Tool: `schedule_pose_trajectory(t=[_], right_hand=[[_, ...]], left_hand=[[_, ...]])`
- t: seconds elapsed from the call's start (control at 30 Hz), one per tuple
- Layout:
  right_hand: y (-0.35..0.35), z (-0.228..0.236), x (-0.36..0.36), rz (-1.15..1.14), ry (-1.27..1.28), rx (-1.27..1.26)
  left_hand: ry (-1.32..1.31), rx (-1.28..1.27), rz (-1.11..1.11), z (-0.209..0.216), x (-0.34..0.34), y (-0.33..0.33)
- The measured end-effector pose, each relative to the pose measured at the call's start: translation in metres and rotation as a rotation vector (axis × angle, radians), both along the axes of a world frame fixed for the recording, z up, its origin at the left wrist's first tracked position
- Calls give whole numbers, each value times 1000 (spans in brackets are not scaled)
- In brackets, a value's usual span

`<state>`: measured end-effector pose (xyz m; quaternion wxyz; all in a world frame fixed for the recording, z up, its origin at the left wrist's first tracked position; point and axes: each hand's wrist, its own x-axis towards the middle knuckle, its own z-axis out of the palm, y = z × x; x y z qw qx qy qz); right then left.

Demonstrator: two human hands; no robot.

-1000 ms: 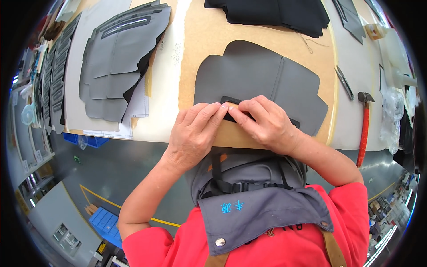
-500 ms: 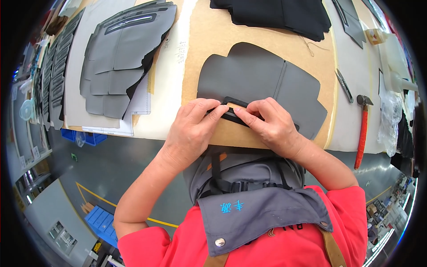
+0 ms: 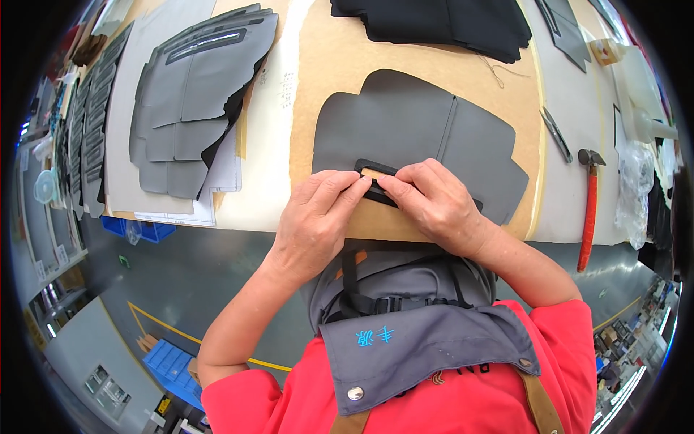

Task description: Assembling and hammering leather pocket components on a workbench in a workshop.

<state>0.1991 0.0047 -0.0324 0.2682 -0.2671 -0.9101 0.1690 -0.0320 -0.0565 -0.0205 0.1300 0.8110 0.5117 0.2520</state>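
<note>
A flat grey panel (image 3: 405,119) with notched edges and a seam across it lies on the brown board in front of me. Near its closest edge is a narrow slot framed by a black border strip (image 3: 370,164); tan board shows through the opening. My left hand (image 3: 312,213) pinches the border at the slot's left part, thumb and forefinger together. Just right of it, my right hand (image 3: 442,206) pinches the same border. The fingertips nearly meet and cover part of the strip, and the right hand hides the slot's right portion.
Grey panels (image 3: 163,119) are stacked on the left, one with a black-framed slot. Black fabric pieces (image 3: 441,22) lie at the far side. To the right are a cutter-like hand tool (image 3: 557,135), a red-handled hammer (image 3: 590,210) and clear plastic wrap (image 3: 632,195).
Both hands keep their pinch on the slot's border. My left hand has shifted slightly right relative to the panel; the whole view has drifted a little.
</note>
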Motion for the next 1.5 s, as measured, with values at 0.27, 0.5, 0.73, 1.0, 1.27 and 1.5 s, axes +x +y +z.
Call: schedule_pose_trajectory(t=[0.27, 0.5, 0.73, 1.0, 1.27, 1.5], right_hand=[[2, 9, 7, -20, -3, -179], [-2, -1, 13, -26, 39, -82], [1, 2, 16, 70, -33, 19], [4, 13, 14, 58, -125, 24], [-2, 24, 30, -45, -69, -355], [-11, 11, 22, -139, 97, -286]], left_hand=[[28, 0, 27, -1, 1, -5], [82, -69, 21, 10, 6, -2], [128, -112, -10, 14, 3, -3], [258, -82, -64, 18, 16, -12], [222, -109, -37, 19, 15, -12], [160, -108, -29, 18, 16, -10]])
